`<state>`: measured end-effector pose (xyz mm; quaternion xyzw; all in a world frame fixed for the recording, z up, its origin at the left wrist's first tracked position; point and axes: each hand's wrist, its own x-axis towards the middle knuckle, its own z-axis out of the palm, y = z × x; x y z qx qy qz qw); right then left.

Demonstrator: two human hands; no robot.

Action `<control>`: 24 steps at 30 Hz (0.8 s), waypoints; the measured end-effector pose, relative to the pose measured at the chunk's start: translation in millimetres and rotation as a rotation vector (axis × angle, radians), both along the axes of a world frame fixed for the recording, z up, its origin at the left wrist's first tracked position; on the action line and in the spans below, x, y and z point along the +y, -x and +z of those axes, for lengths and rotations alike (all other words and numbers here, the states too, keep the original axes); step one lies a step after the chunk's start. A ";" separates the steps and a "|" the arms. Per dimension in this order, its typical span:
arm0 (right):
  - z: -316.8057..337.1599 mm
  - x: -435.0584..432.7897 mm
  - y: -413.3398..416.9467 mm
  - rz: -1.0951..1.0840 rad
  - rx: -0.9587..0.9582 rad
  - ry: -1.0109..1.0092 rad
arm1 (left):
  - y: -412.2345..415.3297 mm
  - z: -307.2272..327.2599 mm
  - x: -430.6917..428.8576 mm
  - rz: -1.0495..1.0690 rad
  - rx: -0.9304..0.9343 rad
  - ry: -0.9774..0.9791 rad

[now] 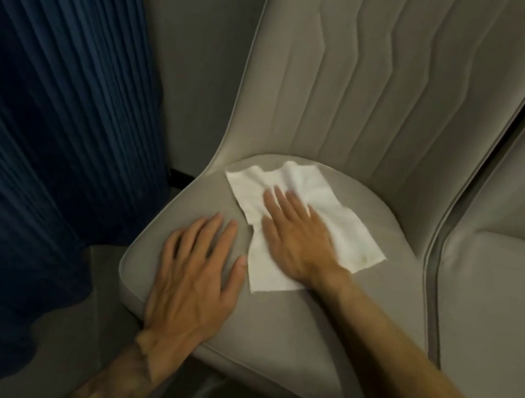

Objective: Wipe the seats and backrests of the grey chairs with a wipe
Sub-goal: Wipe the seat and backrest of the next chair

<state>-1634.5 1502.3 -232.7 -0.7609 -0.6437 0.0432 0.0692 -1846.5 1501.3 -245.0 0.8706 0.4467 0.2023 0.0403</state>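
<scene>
i see a grey chair point(288, 307) in smooth, matt leather-like upholstery with stitched seams. the white wipe point(329, 206) looks soft, crumpled cloth. the blue curtain point(46, 93) is pleated fabric.

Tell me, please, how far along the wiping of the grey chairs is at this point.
Done: nothing visibly finished; no surface shows that it has been wiped. In hand: the right hand presses a white crumpled wipe flat on the near grey padded chair's seat, while the left hand rests flat on its front. Left: that chair's ribbed grey backrest and the second grey chair on the right, neither touched now.
</scene>
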 end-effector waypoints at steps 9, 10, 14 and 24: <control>13.8 14.1 -74.7 -0.383 -0.018 0.019 | -1.0 -3.2 1.8 0.003 -0.024 0.008; 13.0 27.2 -56.8 -0.359 -0.016 0.028 | -0.5 -3.3 1.9 0.004 -0.028 0.002; 1.1 41.2 8.8 0.043 0.006 0.028 | 1.0 -4.9 2.6 -0.003 -0.016 -0.022; 4.1 12.9 -30.5 -0.216 0.061 0.045 | -0.4 -8.9 1.8 0.018 -0.067 -0.043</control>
